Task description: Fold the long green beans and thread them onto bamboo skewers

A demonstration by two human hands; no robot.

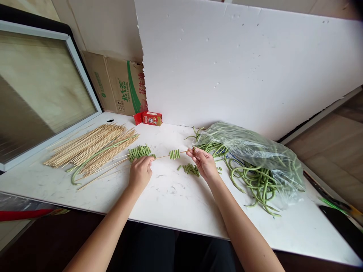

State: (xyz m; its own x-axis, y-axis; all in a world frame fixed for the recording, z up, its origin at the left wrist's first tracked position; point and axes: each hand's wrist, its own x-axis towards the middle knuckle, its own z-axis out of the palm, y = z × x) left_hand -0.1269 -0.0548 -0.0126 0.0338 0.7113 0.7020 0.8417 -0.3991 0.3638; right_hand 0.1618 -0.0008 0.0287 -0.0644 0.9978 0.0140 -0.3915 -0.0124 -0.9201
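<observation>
Between my two hands a thin wooden skewer (pixel 162 156) runs nearly level, with several short green bean pieces (pixel 174 154) threaded side by side along it. My left hand (pixel 141 172) pinches the skewer toward its left part. Fingertips of my right hand (pixel 203 160) are closed at its right end; whether they also hold a bean piece is hidden. Just beyond my left hand lie skewers filled with cut beans (pixel 140 152). Loose cut bean pieces (pixel 190 169) rest on the white table (pixel 176 204), left of and below my right hand.
A pile of bare skewers (pixel 93 145) with a long bean (pixel 95 155) across it covers the left side. Long green beans (pixel 262 183) spill from a clear plastic bag (pixel 255 147) at right. A red box (pixel 152 118) and a carton (pixel 119 85) stand behind, beside a white board (pixel 227 64).
</observation>
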